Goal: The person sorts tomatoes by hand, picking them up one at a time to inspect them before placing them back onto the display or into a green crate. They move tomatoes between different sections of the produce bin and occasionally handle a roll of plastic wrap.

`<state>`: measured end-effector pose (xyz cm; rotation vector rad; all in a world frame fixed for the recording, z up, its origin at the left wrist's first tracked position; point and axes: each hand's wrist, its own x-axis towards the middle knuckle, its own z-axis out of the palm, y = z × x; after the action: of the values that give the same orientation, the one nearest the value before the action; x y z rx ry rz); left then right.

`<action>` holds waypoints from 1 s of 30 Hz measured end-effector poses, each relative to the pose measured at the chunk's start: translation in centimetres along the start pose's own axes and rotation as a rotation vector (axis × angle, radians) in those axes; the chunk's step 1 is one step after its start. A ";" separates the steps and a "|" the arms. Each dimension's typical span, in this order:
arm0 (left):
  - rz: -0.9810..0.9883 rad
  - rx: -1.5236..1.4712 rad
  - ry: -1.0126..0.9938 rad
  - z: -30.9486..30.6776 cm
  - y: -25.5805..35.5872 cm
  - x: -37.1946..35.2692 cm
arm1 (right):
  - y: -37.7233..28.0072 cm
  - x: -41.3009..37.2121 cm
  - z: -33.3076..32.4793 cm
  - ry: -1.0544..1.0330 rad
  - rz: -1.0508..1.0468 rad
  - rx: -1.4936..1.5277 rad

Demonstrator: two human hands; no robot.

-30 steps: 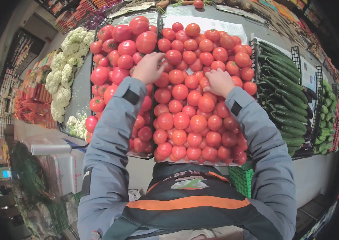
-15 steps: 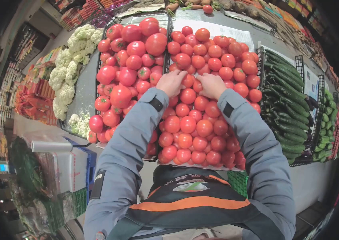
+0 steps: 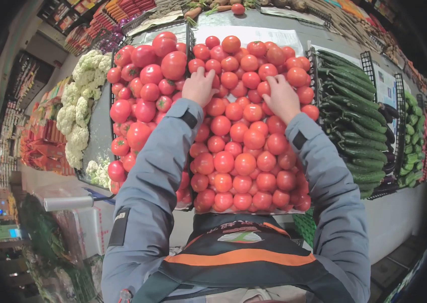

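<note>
Round red tomatoes (image 3: 243, 164) fill the crate in front of me, packed in close rows. My left hand (image 3: 200, 88) is at the crate's upper left, its thumb and fingers curved around a tomato (image 3: 216, 81) among the others. Farther right, my right hand (image 3: 282, 98) reaches down from above, fingers and thumb bent around another tomato (image 3: 263, 88). A small gap with pale lining shows between the hands. Left of this crate stands a second one with larger, ribbed tomatoes (image 3: 138, 135).
Cucumbers (image 3: 349, 113) lie in a black crate to the right, with smaller green vegetables (image 3: 411, 144) beyond. Cauliflower (image 3: 79, 101) is heaped at left, above a plastic-film roll (image 3: 68, 202). Paper sheets (image 3: 253, 35) and carrots (image 3: 193, 12) are at the back.
My hands have moved apart and farther up the crate, the left toward its left edge, the right toward its right side. The view has shifted slightly.
</note>
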<state>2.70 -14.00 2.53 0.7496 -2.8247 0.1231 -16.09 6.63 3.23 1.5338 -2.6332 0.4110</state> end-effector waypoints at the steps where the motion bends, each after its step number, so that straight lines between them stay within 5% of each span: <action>1: -0.011 0.052 0.028 0.0 0.3 0.3 | 0.1 -0.2 0.2 0.015 0.004 -0.006; 9: -0.079 0.213 -0.037 -2.8 -0.9 -1.4 | -0.5 -1.1 1.0 0.036 -0.007 -0.120; 21: 0.055 0.049 -0.339 -4.3 -3.8 -1.8 | -0.6 -0.3 -0.3 -0.142 0.132 0.092; 30: 0.122 -0.138 -0.069 -0.5 2.3 2.4 | -0.9 -0.2 0.1 -0.116 0.102 0.065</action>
<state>-0.37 -13.07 3.49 0.5623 -2.9071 -0.0790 -15.23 6.35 3.23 1.4889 -2.8223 0.4315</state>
